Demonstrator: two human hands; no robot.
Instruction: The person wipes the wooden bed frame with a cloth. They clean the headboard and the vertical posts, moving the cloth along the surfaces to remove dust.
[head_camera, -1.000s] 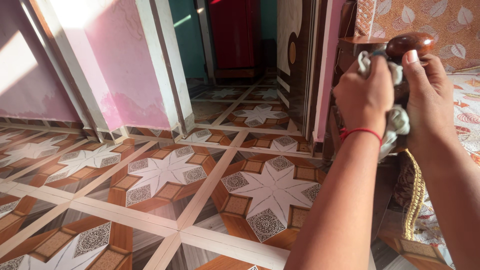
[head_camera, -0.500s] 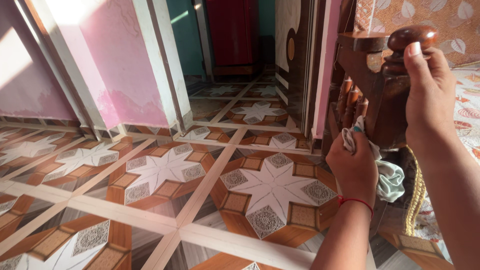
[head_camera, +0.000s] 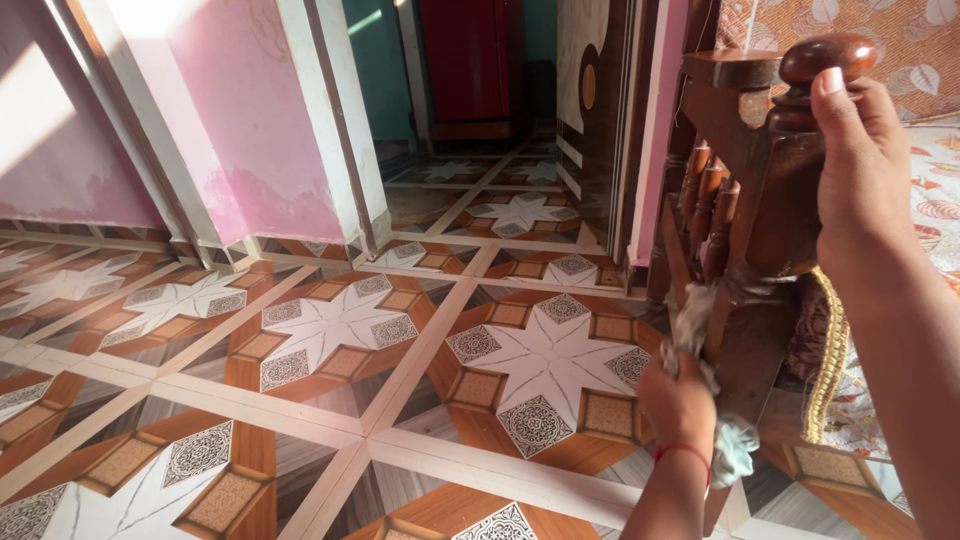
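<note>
Pale rag (head_camera: 712, 400) bunched in the left hand (head_camera: 683, 400), fingers clenched on it low against the dark wooden bedpost (head_camera: 775, 190); the right hand (head_camera: 862, 165) wraps the post under its round knob (head_camera: 828, 55). Wiping looks under way on the lower post.

You have no packages, labels, signs or screens anywhere in front of you here; nothing in your view carries a printed face or a display of that kind
</note>
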